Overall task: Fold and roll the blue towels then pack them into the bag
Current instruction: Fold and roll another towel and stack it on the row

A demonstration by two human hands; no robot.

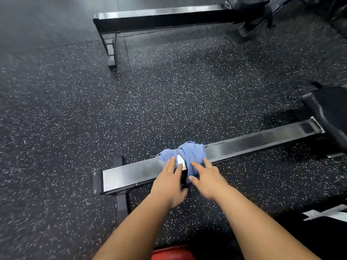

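A crumpled blue towel (189, 152) lies draped over a flat steel beam (262, 141) low above the floor. My left hand (169, 182) reaches over the beam with straight fingers, its fingertips touching the towel's left part. My right hand (206, 179) is spread with straight fingers, and its fingertips rest on the towel's near right side. Neither hand has cloth gathered in it. Part of the towel hangs down the beam's front face between the two hands. No bag is in view.
Speckled black rubber floor (169, 102) lies all around. A black bench frame (159, 17) stands at the back. A black padded machine part (330, 109) sits at the right. A red object (172, 252) shows at the bottom edge.
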